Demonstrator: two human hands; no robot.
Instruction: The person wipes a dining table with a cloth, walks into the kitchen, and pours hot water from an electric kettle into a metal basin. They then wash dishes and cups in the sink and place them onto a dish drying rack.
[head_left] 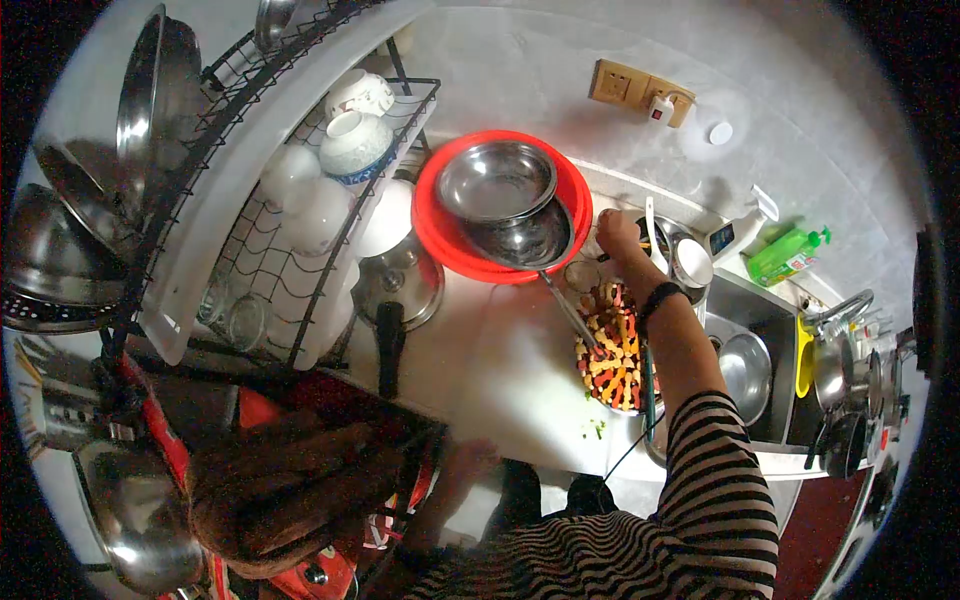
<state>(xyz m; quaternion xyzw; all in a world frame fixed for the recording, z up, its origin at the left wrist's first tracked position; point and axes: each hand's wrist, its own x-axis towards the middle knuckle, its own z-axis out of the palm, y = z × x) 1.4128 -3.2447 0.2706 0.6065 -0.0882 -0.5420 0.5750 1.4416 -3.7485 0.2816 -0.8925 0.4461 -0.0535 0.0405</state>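
Observation:
My right hand (618,232) reaches to the back of the counter, beside the red basin (435,235). Its fingers look curled, but whatever they hold is hidden. A small glass (582,276) is just below that hand, and a white-handled utensil (650,215) stands to its right. Under my right forearm lies a round, multicoloured patterned item (612,355). Stacked in the basin are a steel bowl (495,180) and a long-handled steel pan (530,240). My left hand (472,462) is low at the counter's front edge, dark and blurred, its fingers unclear.
On the left, a wire rack (275,265) holds several white bowls (357,145). A glass lid (400,285) and a black handle (390,350) lie near it. To the right are a sink (775,330), a green soap bottle (785,258) and a white spray bottle (745,225).

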